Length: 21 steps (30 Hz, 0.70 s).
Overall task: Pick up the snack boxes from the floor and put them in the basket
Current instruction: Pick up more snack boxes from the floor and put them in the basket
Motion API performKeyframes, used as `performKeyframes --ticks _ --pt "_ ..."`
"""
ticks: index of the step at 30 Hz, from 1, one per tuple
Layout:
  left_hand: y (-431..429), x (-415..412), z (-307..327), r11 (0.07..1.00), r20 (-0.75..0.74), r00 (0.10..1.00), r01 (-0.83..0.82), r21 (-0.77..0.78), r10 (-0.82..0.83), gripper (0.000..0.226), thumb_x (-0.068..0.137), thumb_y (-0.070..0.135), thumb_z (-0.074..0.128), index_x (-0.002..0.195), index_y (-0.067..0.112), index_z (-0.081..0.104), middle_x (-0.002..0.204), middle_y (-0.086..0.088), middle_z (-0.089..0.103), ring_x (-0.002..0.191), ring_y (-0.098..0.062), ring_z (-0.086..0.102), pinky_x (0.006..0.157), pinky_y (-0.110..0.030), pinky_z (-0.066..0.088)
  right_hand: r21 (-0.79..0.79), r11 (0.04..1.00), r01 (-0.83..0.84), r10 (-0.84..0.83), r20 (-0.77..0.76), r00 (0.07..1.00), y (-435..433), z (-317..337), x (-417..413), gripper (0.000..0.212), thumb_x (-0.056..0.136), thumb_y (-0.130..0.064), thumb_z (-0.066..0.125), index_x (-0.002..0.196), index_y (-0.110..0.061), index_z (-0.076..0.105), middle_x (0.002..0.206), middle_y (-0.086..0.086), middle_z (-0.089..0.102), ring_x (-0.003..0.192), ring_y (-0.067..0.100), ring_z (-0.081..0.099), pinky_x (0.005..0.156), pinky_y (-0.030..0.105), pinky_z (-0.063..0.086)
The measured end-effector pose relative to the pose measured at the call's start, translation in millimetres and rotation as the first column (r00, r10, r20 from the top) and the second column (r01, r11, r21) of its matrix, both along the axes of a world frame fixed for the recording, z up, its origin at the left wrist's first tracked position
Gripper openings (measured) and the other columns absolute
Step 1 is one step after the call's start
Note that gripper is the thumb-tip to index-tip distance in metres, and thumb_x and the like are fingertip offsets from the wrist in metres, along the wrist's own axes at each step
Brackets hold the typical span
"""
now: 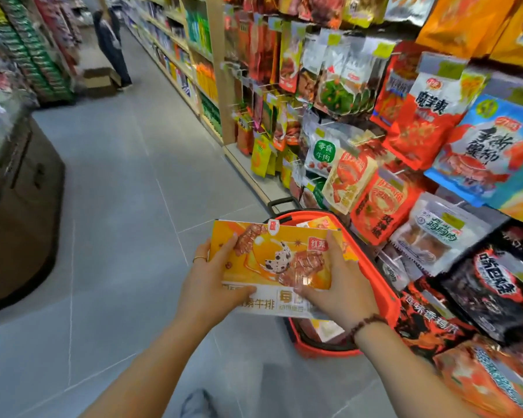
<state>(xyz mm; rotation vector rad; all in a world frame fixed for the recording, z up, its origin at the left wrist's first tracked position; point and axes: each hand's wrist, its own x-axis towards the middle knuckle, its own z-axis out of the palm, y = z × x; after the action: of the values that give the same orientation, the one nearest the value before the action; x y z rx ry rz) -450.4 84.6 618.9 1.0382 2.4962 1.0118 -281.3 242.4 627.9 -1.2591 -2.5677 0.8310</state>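
Note:
I hold a flat orange and yellow snack box point(280, 254) with both hands, above the left side of a red shopping basket point(388, 300). My left hand point(212, 279) grips its left edge and front corner. My right hand point(338, 285) grips its right side, thumb on top. The basket stands on the grey floor against the shelf on the right. Another orange box point(329, 328) lies inside the basket, partly hidden under the held box. A corner of a further box point(320, 223) shows at the basket's far end.
Hanging snack bags point(420, 140) fill the shelving on the right, close to the basket. A brown display stand point(21, 206) sits at the left. Far down the aisle a person point(112, 46) stands by a cardboard box point(98, 78). Grey tiled floor point(118, 206) lies between.

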Motion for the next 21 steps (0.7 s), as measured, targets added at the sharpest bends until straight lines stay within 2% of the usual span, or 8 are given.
performKeyframes --ticks 5,8,10,12,14,17,19,21 --pt "58.7 -82.6 -14.3 0.984 0.008 0.986 0.169 -0.06 -0.168 0.1 0.059 0.04 0.083 0.131 0.062 0.017 0.143 0.006 0.013 0.124 -0.023 0.041 0.098 -0.041 0.047 -0.024 0.993 0.114 -0.112 0.077 0.991 40.3 -11.9 -59.7 0.122 0.062 -0.062 0.074 0.142 -0.045 -0.016 0.119 0.016 0.05 0.087 0.029 0.059 0.064 0.028 0.044" --pt "94.9 -133.4 -17.7 0.953 0.041 0.956 0.293 -0.081 -0.291 0.101 0.059 0.038 0.084 0.125 0.066 0.013 0.14 0.006 0.015 0.12 -0.021 0.04 0.097 -0.041 0.047 -0.057 0.973 0.224 -0.219 0.08 0.972 56.7 -18.0 -95.2 0.128 0.057 -0.061 0.078 0.139 -0.049 -0.02 0.137 0.027 0.037 0.089 0.032 0.062 0.066 0.029 0.048" --pt "119.4 -163.9 -16.9 0.92 0.058 0.929 0.37 -0.132 -0.365 0.102 0.059 0.037 0.085 0.13 0.061 0.015 0.139 0.004 0.016 0.112 -0.015 0.04 0.095 -0.035 0.048 -0.081 0.949 0.304 -0.295 0.1 0.95 61.5 -20.5 -114.3 0.132 0.055 -0.062 0.079 0.137 -0.05 -0.024 0.143 0.029 0.028 0.092 0.034 0.063 0.071 0.032 0.051" --pt "147.4 -185.0 -16.2 0.879 0.047 0.896 0.442 -0.179 -0.441 0.109 0.058 0.037 0.085 0.138 0.053 0.013 0.138 0.002 0.016 0.113 -0.018 0.042 0.092 -0.032 0.047 -0.099 0.918 0.385 -0.376 0.098 0.921 63.7 -23.6 -128.2 0.133 0.056 -0.061 0.079 0.137 -0.049 -0.026 0.144 0.027 0.026 0.099 0.034 0.062 0.077 0.033 0.05" --pt "176.6 -195.3 -18.1 0.839 0.04 0.861 0.503 -0.205 -0.507 0.12 0.055 0.037 0.087 0.14 0.052 0.004 0.134 -0.001 0.02 0.114 -0.022 0.043 0.091 -0.034 0.047 -0.129 0.871 0.474 -0.465 0.089 0.881 67.5 -29.5 -133.8 0.132 0.056 -0.057 0.081 0.14 -0.048 -0.02 0.141 0.025 0.03 0.103 0.034 0.059 0.082 0.034 0.049" --pt "216.7 -194.9 -30.9 0.769 0.094 0.797 0.6 -0.221 -0.596 0.131 0.051 0.032 0.089 0.141 0.052 -0.003 0.125 -0.001 0.023 0.105 -0.02 0.044 0.091 -0.031 0.045 -0.182 0.79 0.586 -0.585 0.065 0.809 77.5 -43.9 -130.2 0.133 0.05 -0.052 0.086 0.14 -0.051 -0.012 0.134 0.021 0.035 0.102 0.035 0.059 0.085 0.039 0.052" --pt "243.0 -190.4 -39.8 0.734 0.138 0.768 0.639 -0.231 -0.626 0.129 0.05 0.034 0.089 0.14 0.053 -0.002 0.121 0.0 0.023 0.104 -0.019 0.044 0.093 -0.035 0.047 -0.207 0.749 0.629 -0.633 0.056 0.772 87.4 -52.9 -125.7 0.133 0.048 -0.049 0.088 0.138 -0.053 -0.01 0.129 0.018 0.038 0.102 0.035 0.058 0.085 0.039 0.051" --pt "267.8 -184.0 -50.6 0.726 0.196 0.755 0.656 -0.206 -0.626 0.118 0.05 0.037 0.089 0.137 0.053 0.011 0.117 0.002 0.025 0.102 -0.017 0.042 0.09 -0.033 0.047 -0.213 0.726 0.653 -0.659 0.053 0.75 101.1 -63.9 -119.4 0.127 0.05 -0.044 0.089 0.137 -0.053 -0.004 0.113 0.01 0.041 0.099 0.032 0.056 0.08 0.034 0.05"
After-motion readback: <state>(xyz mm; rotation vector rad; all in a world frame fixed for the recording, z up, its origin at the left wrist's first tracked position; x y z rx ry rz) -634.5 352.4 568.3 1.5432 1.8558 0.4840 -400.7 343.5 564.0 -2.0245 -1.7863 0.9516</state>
